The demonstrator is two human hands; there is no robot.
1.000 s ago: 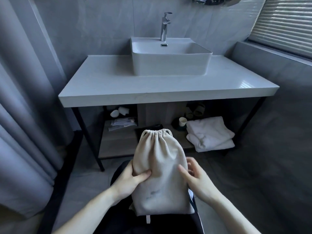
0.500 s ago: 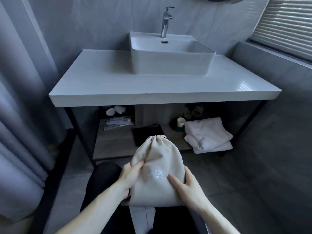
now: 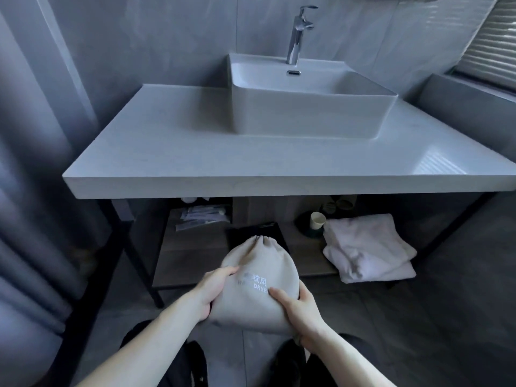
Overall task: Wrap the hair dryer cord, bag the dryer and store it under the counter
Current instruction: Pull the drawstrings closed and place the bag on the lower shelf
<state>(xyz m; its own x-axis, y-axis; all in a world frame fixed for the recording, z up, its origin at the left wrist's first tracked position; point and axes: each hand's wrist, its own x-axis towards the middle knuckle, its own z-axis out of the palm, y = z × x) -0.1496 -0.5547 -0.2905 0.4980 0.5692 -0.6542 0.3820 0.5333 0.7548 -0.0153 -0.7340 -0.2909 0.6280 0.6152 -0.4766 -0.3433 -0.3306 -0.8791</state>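
Observation:
A beige drawstring bag (image 3: 258, 268) printed "HAIR DRYER" bulges with its drawn-shut mouth pointing away from me. The dryer and its cord are hidden inside. My left hand (image 3: 215, 289) grips the bag's left side and my right hand (image 3: 300, 308) grips its lower right. I hold it in the air in front of the wooden shelf (image 3: 187, 258) under the white counter (image 3: 195, 152), just short of the shelf's front edge.
On the shelf lie a black tray (image 3: 276, 230), folded white towels (image 3: 365, 247), a paper cup (image 3: 317, 220) and sachets (image 3: 201, 217). A basin (image 3: 307, 107) with a tap (image 3: 297, 32) stands on the counter. Black frame legs (image 3: 134, 252) flank the shelf. A curtain (image 3: 33, 191) hangs at left.
The bag has been turned over so its printed side faces up, and both hands have carried it forward and down toward the shelf. My view has moved closer to the counter.

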